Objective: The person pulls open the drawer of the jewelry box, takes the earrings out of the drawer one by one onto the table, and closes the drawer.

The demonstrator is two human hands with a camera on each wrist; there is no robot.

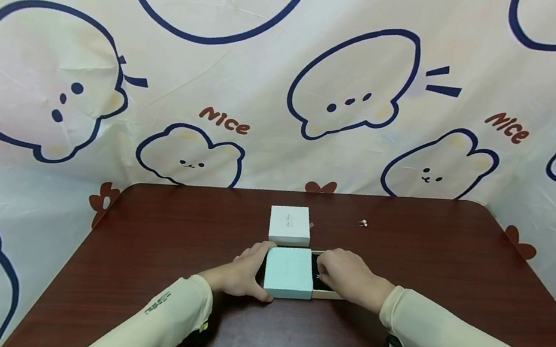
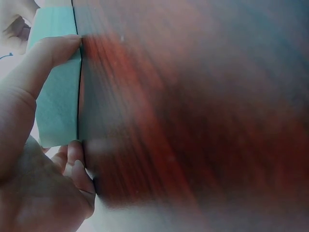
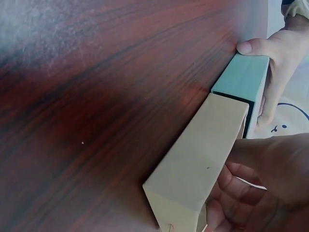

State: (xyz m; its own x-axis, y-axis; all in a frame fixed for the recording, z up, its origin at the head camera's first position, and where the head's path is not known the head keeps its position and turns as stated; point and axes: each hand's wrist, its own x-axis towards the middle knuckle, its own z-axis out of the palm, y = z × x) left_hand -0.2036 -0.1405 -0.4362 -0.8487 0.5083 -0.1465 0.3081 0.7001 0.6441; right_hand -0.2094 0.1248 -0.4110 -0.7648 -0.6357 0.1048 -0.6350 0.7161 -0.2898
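Note:
A teal slide-out box [image 1: 289, 272] lies on the table, its cream inner drawer [image 1: 326, 295] pulled out to the right. My left hand [image 1: 244, 271] grips the teal sleeve from its left end, the thumb along the near side in the left wrist view. Over the drawer, my right hand [image 1: 351, 277] reaches in with bent fingers. A tiny shiny speck [image 1: 318, 276] shows by its fingertips against the dark lining. In the right wrist view the drawer wall [image 3: 198, 145] hides the fingertips, so whether they pinch anything is unclear.
Behind the teal box stands a white box [image 1: 290, 224] with faint lettering on its lid. Farther right, a small pair of what look like earrings [image 1: 363, 223] lies on the brown table [image 1: 182, 225]. A printed cloth [image 1: 270, 87] hangs around the table's far side.

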